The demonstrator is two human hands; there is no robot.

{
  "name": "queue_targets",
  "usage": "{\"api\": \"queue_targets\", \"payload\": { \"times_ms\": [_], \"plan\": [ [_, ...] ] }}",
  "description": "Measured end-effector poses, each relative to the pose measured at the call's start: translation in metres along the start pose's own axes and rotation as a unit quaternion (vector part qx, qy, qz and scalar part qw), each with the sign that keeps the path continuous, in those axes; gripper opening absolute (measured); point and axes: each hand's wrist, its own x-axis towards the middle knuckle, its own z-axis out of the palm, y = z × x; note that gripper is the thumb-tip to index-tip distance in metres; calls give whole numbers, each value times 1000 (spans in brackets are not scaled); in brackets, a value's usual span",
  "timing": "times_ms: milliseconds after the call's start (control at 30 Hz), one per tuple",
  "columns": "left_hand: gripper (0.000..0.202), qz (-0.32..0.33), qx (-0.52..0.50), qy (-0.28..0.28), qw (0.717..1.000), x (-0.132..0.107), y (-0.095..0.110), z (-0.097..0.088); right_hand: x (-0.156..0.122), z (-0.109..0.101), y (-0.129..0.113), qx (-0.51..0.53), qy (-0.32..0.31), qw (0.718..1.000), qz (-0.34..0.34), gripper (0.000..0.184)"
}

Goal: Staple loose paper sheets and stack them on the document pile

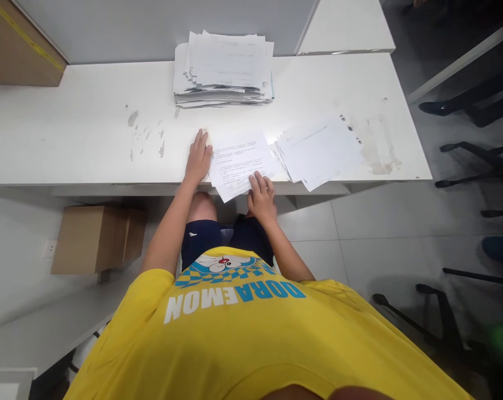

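A printed sheet of paper (237, 161) lies slightly askew at the front edge of the desk, its near corner jutting past the edge. My left hand (199, 158) lies along the sheet's left side, fingers stretched out and pointing away from me. On the lower right part of the sheet rests my right hand (262, 197), its fingers apart and a little bent over the paper; its thumb is hard to make out. Just to the right is a loose fan of papers (322, 150), the top one mostly blank.
A thick stack of papers (229, 64) stands at the back of the white desk (89, 122), against a grey partition. Cardboard boxes are at the back left (22, 44) and under the desk (93, 239). Chair legs (480, 161) and a person's shoe (434, 108) show at right.
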Motion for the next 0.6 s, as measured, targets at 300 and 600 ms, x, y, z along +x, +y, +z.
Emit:
{"api": "queue_targets", "payload": {
  "times_ms": [300, 600],
  "plan": [
    [74, -5, -8, -1, 1000, 1, -1, 0, -2, 0, 0, -4, 17, 1000, -3, 49],
    [83, 11, 4, -12, 1000, 3, -6, 1, -6, -1, 5, 38, 33, 999, -1, 46]
  ]
}}
